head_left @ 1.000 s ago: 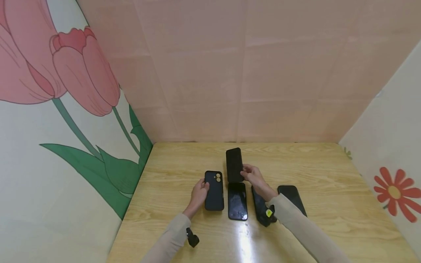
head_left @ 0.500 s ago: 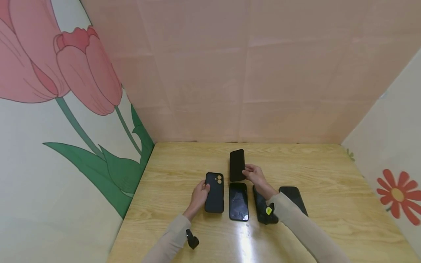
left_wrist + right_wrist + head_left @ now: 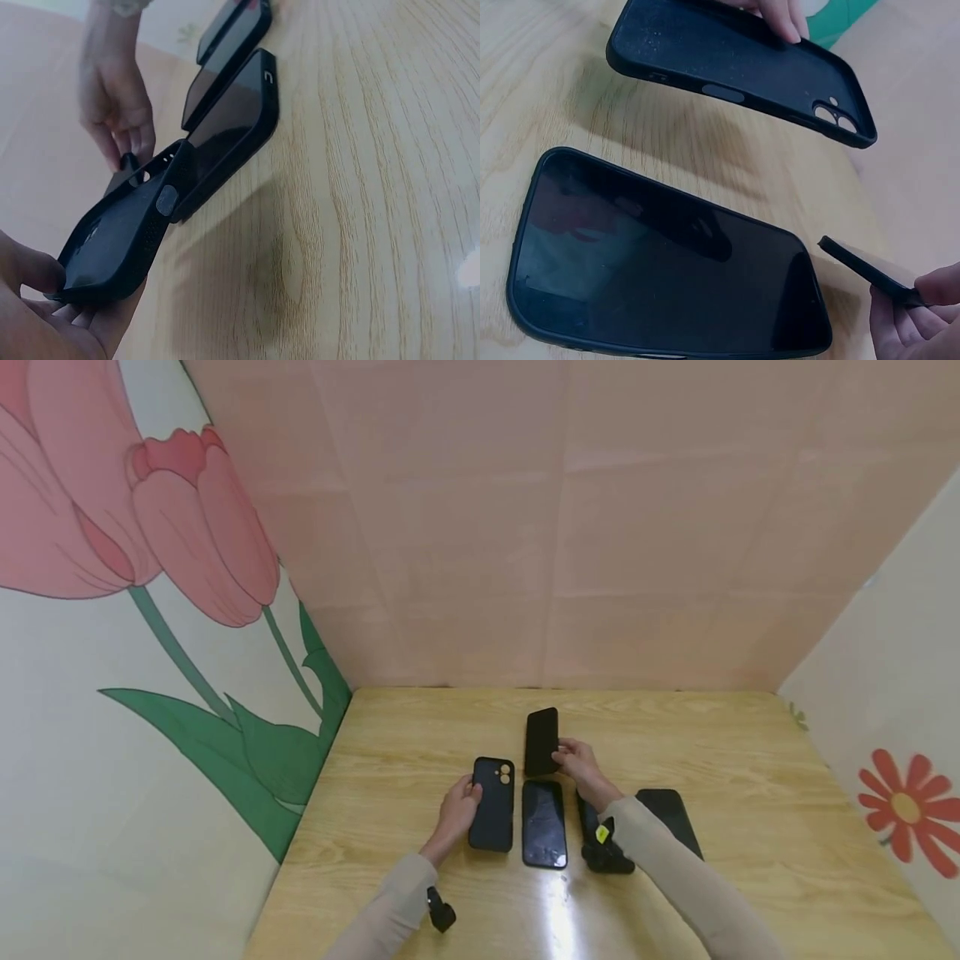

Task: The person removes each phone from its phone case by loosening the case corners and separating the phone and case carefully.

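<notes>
My left hand (image 3: 457, 810) grips a dark phone case (image 3: 491, 818) by its left edge, thumb on the inner side. The left wrist view shows the case's raised rim and hollow inside; the right wrist view shows its camera holes. Farther back, my right hand (image 3: 587, 770) pinches a thin black phone (image 3: 542, 740) by its right edge, tilted up off the table. In the right wrist view this phone (image 3: 862, 270) appears nearly edge-on. Between the hands lies a black-cased phone (image 3: 544, 831), screen up, touched by neither hand.
Another dark phone (image 3: 588, 817) lies partly hidden under my right wrist. A further black phone (image 3: 667, 814) lies to its right, partly behind the sleeve (image 3: 660, 852). Pink sheeting (image 3: 555, 568) closes off the far side of the wooden table (image 3: 405, 727).
The phone in my right hand has turned and sunk slightly, and looks narrower. My left hand keeps its hold on the case, almost in place. The whole view has shifted a little.
</notes>
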Available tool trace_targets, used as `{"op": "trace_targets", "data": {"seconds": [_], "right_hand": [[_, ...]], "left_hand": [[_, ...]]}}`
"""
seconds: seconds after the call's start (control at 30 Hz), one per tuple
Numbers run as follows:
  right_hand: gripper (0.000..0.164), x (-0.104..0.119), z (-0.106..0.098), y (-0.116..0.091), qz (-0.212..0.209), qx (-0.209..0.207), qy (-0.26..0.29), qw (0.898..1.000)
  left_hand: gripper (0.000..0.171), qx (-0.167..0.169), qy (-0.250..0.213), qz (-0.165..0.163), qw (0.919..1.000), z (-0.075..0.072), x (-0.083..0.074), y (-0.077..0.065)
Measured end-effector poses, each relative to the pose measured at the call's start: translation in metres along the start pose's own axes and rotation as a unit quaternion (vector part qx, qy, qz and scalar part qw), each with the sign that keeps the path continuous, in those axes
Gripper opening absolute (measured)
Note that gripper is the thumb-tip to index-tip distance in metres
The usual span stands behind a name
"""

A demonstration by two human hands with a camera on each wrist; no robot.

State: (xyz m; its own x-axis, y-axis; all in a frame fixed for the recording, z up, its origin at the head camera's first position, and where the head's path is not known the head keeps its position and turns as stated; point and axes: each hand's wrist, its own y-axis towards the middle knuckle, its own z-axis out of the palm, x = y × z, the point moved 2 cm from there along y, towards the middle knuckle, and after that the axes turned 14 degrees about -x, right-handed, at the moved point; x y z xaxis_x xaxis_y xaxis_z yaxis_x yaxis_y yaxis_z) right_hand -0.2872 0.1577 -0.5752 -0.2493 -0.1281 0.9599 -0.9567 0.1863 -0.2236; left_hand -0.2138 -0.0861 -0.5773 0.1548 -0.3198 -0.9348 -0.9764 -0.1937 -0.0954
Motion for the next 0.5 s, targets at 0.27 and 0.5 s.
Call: {"op": "trace_targets", "data": {"seconds": [0.27, 0.5], "right_hand": [[0.048, -0.0058, 0.0027, 0.0027, -0.003, -0.007, 0.004, 1.000], [0.047, -0.0110, 0.0030, 0.0066, -0.002, -0.013, -0.010, 1.000]], "left_hand": [[0.042, 0.001, 0.006, 0.009, 0.9999, 0.0016, -0.0001, -0.0005], [0.042, 0.003, 0.017, 0.012, 0.9998, 0.0029, 0.0005, -0.0010]]}}
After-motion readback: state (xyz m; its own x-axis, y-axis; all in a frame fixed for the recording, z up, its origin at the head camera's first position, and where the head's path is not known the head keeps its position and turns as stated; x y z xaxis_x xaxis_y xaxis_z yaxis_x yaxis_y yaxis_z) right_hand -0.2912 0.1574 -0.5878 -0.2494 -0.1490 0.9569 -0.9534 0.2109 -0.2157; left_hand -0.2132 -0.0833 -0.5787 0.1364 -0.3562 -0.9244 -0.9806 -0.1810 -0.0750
